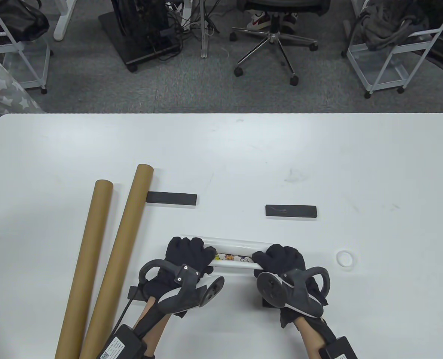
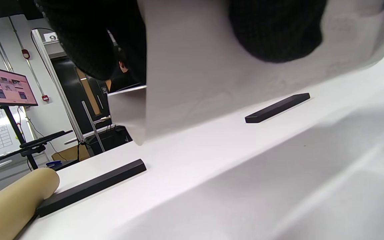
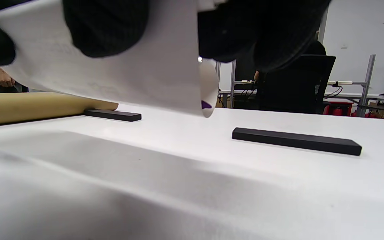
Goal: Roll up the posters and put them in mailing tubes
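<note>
A white poster (image 1: 232, 254), rolled into a thin tube with cartoon prints showing, lies crosswise near the table's front. My left hand (image 1: 187, 251) grips its left end and my right hand (image 1: 281, 258) grips its right end, fingers curled over the roll. In the left wrist view the roll (image 2: 212, 73) hangs lifted off the table under my fingers (image 2: 275, 30); the right wrist view shows the same roll (image 3: 128, 76) with its open end. Two brown mailing tubes (image 1: 88, 258) (image 1: 122, 246) lie side by side at the left.
Two black bar weights (image 1: 172, 198) (image 1: 291, 211) lie beyond the poster; two more (image 1: 135, 292) (image 1: 266, 302) sit partly hidden under my wrists. A white ring (image 1: 345, 258) lies to the right. The white table (image 1: 318, 157) ends at the far edge with office chairs behind.
</note>
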The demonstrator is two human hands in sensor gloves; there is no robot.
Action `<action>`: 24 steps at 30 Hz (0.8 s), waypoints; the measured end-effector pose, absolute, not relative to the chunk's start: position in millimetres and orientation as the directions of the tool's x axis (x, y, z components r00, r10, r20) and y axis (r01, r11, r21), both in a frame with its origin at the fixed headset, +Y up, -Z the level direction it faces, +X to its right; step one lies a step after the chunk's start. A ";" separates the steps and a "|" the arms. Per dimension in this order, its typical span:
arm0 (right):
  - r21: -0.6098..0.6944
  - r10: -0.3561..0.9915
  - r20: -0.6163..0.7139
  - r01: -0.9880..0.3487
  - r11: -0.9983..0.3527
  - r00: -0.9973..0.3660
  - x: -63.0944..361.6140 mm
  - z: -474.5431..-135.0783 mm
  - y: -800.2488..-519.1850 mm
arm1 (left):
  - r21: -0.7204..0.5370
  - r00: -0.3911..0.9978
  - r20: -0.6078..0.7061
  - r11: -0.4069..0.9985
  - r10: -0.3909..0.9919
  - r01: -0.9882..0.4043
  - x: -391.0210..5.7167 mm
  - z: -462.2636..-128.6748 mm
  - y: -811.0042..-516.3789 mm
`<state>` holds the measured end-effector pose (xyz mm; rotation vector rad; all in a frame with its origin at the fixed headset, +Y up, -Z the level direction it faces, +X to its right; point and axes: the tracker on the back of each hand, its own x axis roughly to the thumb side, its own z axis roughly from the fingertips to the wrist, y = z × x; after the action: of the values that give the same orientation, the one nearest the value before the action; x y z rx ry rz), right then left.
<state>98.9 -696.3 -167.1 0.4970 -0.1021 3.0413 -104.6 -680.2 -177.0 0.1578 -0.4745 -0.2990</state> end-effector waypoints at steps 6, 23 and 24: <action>-0.058 0.066 0.315 -0.089 -0.994 -0.947 102.6 -168.5 -696.7 | 0.195 0.853 0.429 0.953 -0.297 0.233 -106.0 -178.4 -681.8; -0.033 0.072 0.313 -0.086 -0.996 -0.947 100.5 -168.1 -698.1 | 0.204 0.860 0.426 0.956 -0.282 0.212 -107.6 -179.3 -679.0; -0.030 0.079 0.314 -0.093 -0.995 -0.946 101.1 -168.2 -698.5 | 0.198 0.860 0.430 0.958 -0.276 0.208 -107.7 -179.4 -679.0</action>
<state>101.1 -698.5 -168.2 0.4839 -0.0674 3.0147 -107.7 -679.0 -179.4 0.1470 -0.4723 -0.2547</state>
